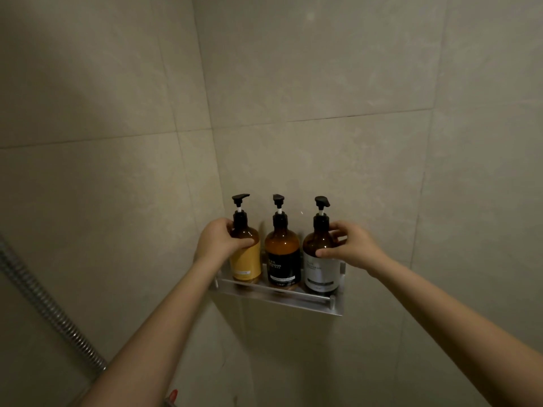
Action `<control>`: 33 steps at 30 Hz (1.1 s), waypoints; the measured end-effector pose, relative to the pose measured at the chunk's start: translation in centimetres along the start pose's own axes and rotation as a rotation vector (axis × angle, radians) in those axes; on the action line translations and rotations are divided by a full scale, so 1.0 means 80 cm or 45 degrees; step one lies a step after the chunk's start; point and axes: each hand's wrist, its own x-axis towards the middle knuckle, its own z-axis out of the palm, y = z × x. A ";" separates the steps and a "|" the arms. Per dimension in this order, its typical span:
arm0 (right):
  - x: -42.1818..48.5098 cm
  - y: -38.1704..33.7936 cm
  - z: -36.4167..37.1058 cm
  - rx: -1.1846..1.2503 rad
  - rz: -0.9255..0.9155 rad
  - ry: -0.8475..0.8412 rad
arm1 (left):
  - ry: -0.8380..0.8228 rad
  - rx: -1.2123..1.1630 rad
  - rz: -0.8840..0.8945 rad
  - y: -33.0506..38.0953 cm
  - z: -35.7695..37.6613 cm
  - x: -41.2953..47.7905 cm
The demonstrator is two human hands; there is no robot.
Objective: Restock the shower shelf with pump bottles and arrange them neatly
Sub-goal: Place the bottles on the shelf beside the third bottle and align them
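Three amber pump bottles stand upright in a row on a metal shower shelf (293,298) fixed to the tiled wall. The yellow-label bottle (246,264) is on the left, and my left hand (219,239) is wrapped around its shoulder. In the middle stands the black-label bottle (282,259), touched by neither hand. The white-label bottle (318,271) is on the right, with my right hand (351,245) gripping its shoulder between thumb and fingers. All three pump heads are black; the spouts point in slightly different directions.
Beige tiled walls meet in a corner just left of the shelf. A metal shower hose (50,306) runs diagonally at the lower left. A small red object (173,395) shows at the bottom edge.
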 end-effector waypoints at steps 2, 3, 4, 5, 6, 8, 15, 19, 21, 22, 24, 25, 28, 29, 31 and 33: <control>0.000 -0.001 0.000 -0.001 0.003 -0.005 | -0.097 0.042 -0.037 0.009 -0.007 0.008; -0.001 -0.001 0.000 -0.001 0.006 -0.007 | -0.153 0.035 -0.071 0.012 -0.010 0.012; -0.001 -0.001 0.000 0.000 0.007 -0.007 | -0.195 0.011 -0.113 0.013 -0.012 0.016; -0.001 -0.001 0.000 0.005 0.009 -0.008 | -0.215 -0.017 -0.150 0.014 -0.014 0.019; -0.001 -0.002 0.000 0.012 0.011 -0.010 | -0.222 -0.035 -0.169 0.013 -0.015 0.021; -0.001 -0.002 0.000 0.020 0.015 -0.012 | -0.211 -0.042 -0.162 0.010 -0.015 0.019; -0.001 -0.003 0.003 0.007 0.015 0.002 | 0.001 -0.127 -0.107 -0.004 -0.005 -0.002; -0.002 -0.002 0.005 0.007 0.027 0.014 | 0.039 -0.194 -0.084 -0.009 0.004 -0.010; -0.002 -0.003 0.005 0.014 0.036 0.014 | -0.005 -0.247 -0.094 -0.009 0.002 -0.009; -0.001 -0.003 0.005 0.016 0.037 0.012 | -0.027 -0.317 -0.112 -0.009 0.000 -0.007; -0.001 -0.003 0.005 0.018 0.041 0.014 | -0.071 -0.502 -0.143 -0.008 -0.007 -0.004; 0.000 -0.003 0.006 0.023 0.046 0.018 | -0.098 -0.555 -0.139 -0.008 -0.009 -0.003; 0.001 -0.002 0.007 0.026 0.050 0.029 | -0.157 -0.510 -0.113 -0.009 -0.011 -0.005; 0.002 -0.002 0.007 0.026 0.050 0.031 | -0.149 -0.495 -0.113 -0.009 -0.011 -0.006; 0.002 -0.002 0.007 0.029 0.053 0.031 | -0.124 -0.485 -0.115 -0.010 -0.009 -0.005; 0.001 -0.002 0.007 0.029 0.054 0.025 | -0.116 -0.463 -0.119 -0.011 -0.007 -0.003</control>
